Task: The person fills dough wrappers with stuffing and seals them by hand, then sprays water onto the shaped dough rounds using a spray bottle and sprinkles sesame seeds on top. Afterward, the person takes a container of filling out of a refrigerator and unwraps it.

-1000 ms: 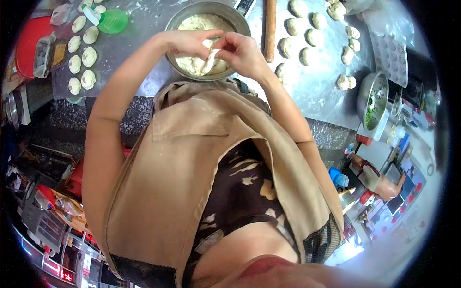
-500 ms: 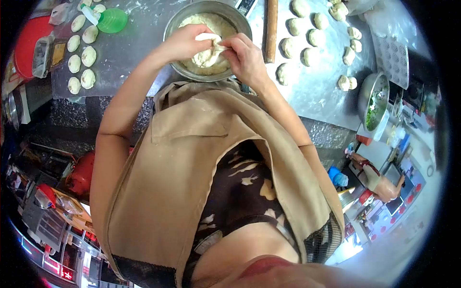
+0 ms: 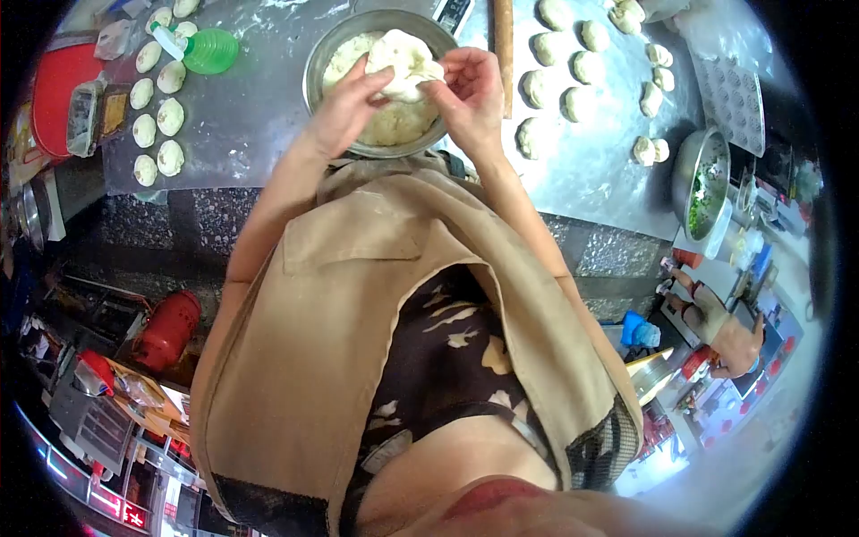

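Note:
A flattened, pale piece of dough (image 3: pixel 403 64) is held up over a metal bowl (image 3: pixel 315 67). My left hand (image 3: pixel 347 109) pinches its left edge between thumb and fingers. On the right edge, my right hand (image 3: pixel 472 94) grips the same piece, thumb in front and fingers curled. Beneath the hands, the bowl holds a pale, crumbly mass (image 3: pixel 394 125) whose makeup I cannot tell. Right of the bowl lies a wooden rolling pin (image 3: pixel 503 54).
Several dough pieces (image 3: pixel 588 68) rest at the right; several rounds (image 3: pixel 170 116) stand left near a green spray bottle (image 3: pixel 211 51). A bowl with chopped greens (image 3: pixel 687 183) is at the far right. Another person (image 3: pixel 716 327) is in the right background.
The dough has gone from bunched and folded to spread out, facing up. My left hand has turned, palm more visible, and moved slightly lower. The view has shifted slightly.

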`<action>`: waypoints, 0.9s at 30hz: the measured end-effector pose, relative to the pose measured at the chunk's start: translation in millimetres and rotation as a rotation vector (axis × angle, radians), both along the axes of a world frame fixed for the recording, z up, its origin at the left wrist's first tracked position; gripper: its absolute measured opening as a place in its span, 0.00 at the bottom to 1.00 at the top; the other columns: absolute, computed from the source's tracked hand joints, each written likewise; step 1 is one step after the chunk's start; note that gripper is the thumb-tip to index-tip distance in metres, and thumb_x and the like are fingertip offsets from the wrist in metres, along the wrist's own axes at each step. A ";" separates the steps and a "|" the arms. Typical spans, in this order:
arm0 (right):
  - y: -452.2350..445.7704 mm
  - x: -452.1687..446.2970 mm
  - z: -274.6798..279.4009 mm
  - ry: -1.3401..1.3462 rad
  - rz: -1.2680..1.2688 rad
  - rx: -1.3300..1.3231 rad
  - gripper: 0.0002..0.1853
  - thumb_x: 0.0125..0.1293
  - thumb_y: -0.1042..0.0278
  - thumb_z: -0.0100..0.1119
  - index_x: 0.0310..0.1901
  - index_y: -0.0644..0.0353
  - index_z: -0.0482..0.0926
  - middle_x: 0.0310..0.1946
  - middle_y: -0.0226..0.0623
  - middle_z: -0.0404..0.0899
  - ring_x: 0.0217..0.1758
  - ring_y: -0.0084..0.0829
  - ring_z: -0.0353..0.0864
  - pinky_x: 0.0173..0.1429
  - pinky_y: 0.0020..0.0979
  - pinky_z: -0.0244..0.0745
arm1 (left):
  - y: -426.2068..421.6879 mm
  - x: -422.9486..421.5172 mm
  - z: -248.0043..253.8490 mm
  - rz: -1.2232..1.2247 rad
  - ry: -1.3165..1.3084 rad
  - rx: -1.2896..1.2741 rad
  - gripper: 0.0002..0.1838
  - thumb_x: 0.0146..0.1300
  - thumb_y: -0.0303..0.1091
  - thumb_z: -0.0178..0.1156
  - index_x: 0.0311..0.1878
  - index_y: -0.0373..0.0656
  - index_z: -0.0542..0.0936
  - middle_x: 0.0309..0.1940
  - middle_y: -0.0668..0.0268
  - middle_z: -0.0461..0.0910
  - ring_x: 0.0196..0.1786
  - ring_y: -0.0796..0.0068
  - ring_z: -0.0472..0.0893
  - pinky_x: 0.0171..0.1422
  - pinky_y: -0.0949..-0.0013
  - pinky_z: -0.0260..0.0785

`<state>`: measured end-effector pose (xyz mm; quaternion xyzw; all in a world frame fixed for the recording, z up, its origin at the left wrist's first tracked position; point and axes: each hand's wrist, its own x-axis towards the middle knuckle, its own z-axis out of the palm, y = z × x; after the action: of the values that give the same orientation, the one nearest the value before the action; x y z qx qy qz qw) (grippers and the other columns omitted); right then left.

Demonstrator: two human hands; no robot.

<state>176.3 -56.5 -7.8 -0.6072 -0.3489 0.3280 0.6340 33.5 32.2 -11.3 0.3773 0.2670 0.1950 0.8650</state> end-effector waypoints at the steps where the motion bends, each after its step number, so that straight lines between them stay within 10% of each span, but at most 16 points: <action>1: 1.4 -2.4 0.8 0.035 -0.027 0.045 0.08 0.53 0.79 0.62 0.36 0.64 0.75 0.31 0.31 0.75 0.29 0.18 0.73 0.33 0.22 0.71 | -10.9 6.4 3.5 0.138 -0.077 -0.134 0.24 0.63 0.35 0.52 0.61 0.38 0.65 0.54 0.62 0.72 0.54 0.75 0.73 0.56 0.70 0.67; 9: -5.8 -4.8 10.4 -0.728 0.075 0.054 0.10 0.49 0.80 0.61 0.35 0.61 0.78 0.33 0.42 0.73 0.30 0.39 0.76 0.34 0.34 0.73 | -9.1 20.4 -6.3 0.251 0.451 0.648 0.15 0.59 0.26 0.51 0.49 0.38 0.77 0.38 0.60 0.82 0.40 0.72 0.79 0.47 0.70 0.70; 21: 3.2 -0.2 30.5 -0.397 0.052 -0.030 0.09 0.50 0.81 0.57 0.34 0.59 0.76 0.29 0.40 0.74 0.32 0.43 0.77 0.33 0.36 0.73 | 12.5 21.4 -0.4 -0.031 0.455 0.995 0.23 0.56 0.23 0.49 0.56 0.46 0.74 0.44 0.51 0.80 0.48 0.56 0.79 0.54 0.63 0.69; 27: -8.0 10.4 24.4 -0.778 0.311 -0.052 0.10 0.50 0.81 0.56 0.35 0.58 0.76 0.32 0.40 0.74 0.34 0.45 0.77 0.36 0.39 0.75 | 12.3 25.8 15.5 -0.342 0.617 0.966 0.37 0.54 0.17 0.47 0.69 0.47 0.56 0.54 0.50 0.74 0.57 0.64 0.74 0.59 0.68 0.65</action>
<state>186.7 -64.5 16.6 -0.6419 -0.6412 0.1748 0.3824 59.3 44.5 4.3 0.8047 0.3226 0.0337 0.4973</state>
